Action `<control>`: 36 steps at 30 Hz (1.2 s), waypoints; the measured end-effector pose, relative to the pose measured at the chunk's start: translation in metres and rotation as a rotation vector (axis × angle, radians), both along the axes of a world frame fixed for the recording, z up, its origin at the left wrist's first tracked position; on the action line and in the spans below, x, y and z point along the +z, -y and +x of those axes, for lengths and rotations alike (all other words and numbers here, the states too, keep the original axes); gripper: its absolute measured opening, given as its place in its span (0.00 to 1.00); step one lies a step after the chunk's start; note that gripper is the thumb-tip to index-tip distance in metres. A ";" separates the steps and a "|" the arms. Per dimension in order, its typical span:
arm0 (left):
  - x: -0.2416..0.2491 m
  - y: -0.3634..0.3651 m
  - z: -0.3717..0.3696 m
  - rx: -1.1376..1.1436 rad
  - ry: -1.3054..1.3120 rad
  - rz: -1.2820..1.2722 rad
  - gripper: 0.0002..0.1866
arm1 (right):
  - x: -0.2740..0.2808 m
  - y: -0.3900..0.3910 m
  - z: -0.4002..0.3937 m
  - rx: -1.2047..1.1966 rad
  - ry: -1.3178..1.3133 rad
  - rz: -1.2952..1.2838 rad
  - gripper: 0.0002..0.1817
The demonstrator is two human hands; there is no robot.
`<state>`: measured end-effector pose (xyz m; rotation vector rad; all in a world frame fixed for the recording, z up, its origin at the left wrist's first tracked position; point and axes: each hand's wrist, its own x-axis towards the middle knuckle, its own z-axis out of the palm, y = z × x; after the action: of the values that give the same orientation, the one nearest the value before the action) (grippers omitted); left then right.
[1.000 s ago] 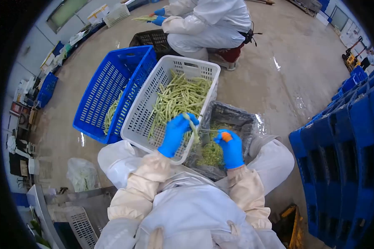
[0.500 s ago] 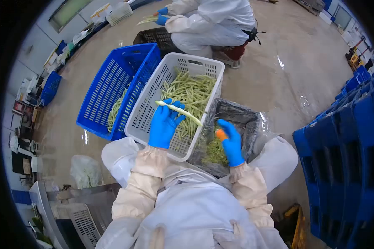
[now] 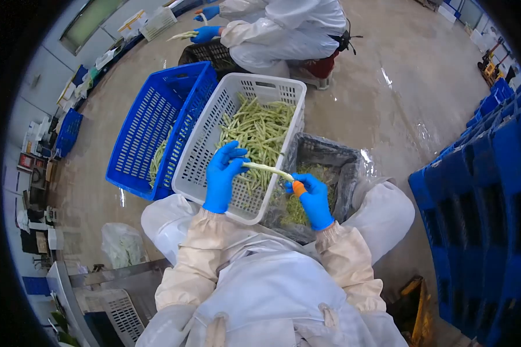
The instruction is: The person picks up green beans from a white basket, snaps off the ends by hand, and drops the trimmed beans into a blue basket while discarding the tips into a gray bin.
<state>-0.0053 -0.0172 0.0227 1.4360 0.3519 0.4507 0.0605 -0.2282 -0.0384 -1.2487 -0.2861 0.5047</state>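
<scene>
The long pod (image 3: 267,168) spans the two gloved hands above the white crate's (image 3: 204,139) right-hand rim, close to the plastic-lined bin (image 3: 324,151). If either grip loosens there, the pod could fall into the bin, among the green scraps (image 3: 295,213), rather than onto the pile of pods (image 3: 260,124). Pulling or bending it too hard could snap it, as it looks slender. The left hand's (image 3: 219,179) fingers pinch one end; the right hand's (image 3: 311,199) fingers pinch the other, beside an orange piece (image 3: 298,188).

The room has a smooth, wet-looking floor (image 3: 376,115), with stacked blue pallets (image 3: 480,214) at the right. A co-worker (image 3: 289,29) sits beyond the crates, and a blue crate (image 3: 147,136) stands just beside the white one.
</scene>
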 end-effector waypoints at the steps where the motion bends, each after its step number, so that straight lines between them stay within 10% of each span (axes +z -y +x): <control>1: -0.004 -0.006 -0.001 -0.039 -0.047 0.321 0.16 | -0.003 -0.001 0.000 0.001 0.044 -0.039 0.11; 2: -0.007 -0.007 -0.006 -0.038 -0.060 0.322 0.16 | -0.007 -0.002 -0.002 0.004 0.086 -0.077 0.11; 4: -0.005 0.000 -0.013 -0.316 -0.194 1.223 0.14 | -0.010 -0.003 -0.004 0.011 0.145 -0.120 0.10; 6: -0.031 0.008 -0.017 -0.294 -0.028 1.294 0.15 | -0.007 -0.005 -0.005 0.016 0.217 -0.160 0.08; 10: -0.063 0.040 -0.020 -0.203 -0.176 0.593 0.12 | 0.010 -0.001 -0.004 -0.066 -0.062 0.124 0.08; 13: -0.069 0.060 -0.015 -0.233 -0.241 -0.397 0.12 | 0.005 -0.001 -0.004 -0.040 -0.101 0.122 0.08; 16: -0.050 0.053 -0.002 -0.094 -0.053 -0.602 0.12 | -0.001 0.007 0.001 -0.119 -0.125 0.115 0.08; 20: -0.048 -0.007 0.003 -0.060 0.055 -0.456 0.12 | -0.038 0.047 0.042 -0.595 -0.186 0.066 0.11; 23: -0.021 -0.005 -0.005 -0.129 -0.176 -0.004 0.11 | -0.039 0.053 0.045 -0.396 0.197 -0.466 0.14; 26: -0.033 0.016 -0.008 -0.109 -0.225 0.118 0.11 | -0.028 0.020 0.028 -0.305 0.590 -0.304 0.16; 29: -0.048 0.024 -0.012 -0.121 -0.212 0.250 0.11 | 0.012 0.009 0.010 0.026 0.041 0.051 0.17; 36: -0.043 0.038 -0.015 -0.158 -0.139 0.732 0.10 | 0.013 0.008 0.009 0.055 0.040 -0.006 0.14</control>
<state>-0.0206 -0.0551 -0.0203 2.1973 0.1821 0.3640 0.0691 -0.2359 -0.0250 -1.2601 -0.3537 0.5281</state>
